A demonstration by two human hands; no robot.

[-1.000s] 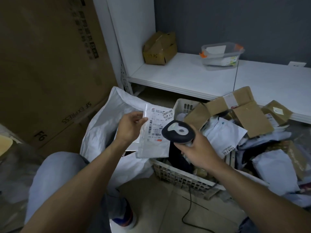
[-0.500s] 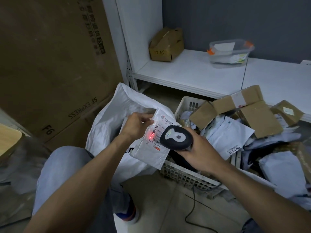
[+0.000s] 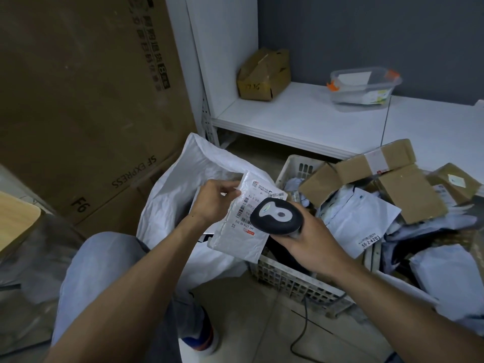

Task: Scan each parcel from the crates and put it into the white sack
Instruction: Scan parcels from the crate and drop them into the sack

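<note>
My left hand (image 3: pixel 213 200) pinches the top left edge of a white padded parcel (image 3: pixel 237 239) with a barcode label, held tilted over the gap between sack and crate. My right hand (image 3: pixel 309 242) grips a black handheld scanner (image 3: pixel 276 218), whose head covers part of the label. The white sack (image 3: pixel 178 189) stands open just left of and behind the parcel. A white plastic crate (image 3: pixel 288 281) to the right is heaped with white mailers and brown boxes.
Large brown cartons (image 3: pixel 86 106) stand at the left. A white shelf (image 3: pixel 327 119) behind carries a small cardboard box (image 3: pixel 263 74) and a clear plastic tub (image 3: pixel 364 87). The scanner cable (image 3: pixel 301 328) trails on the floor. My knee (image 3: pixel 99 263) is at the lower left.
The parcel has tilted and come closer under the scanner. A red scan light was on the label half a second ago and is gone now.
</note>
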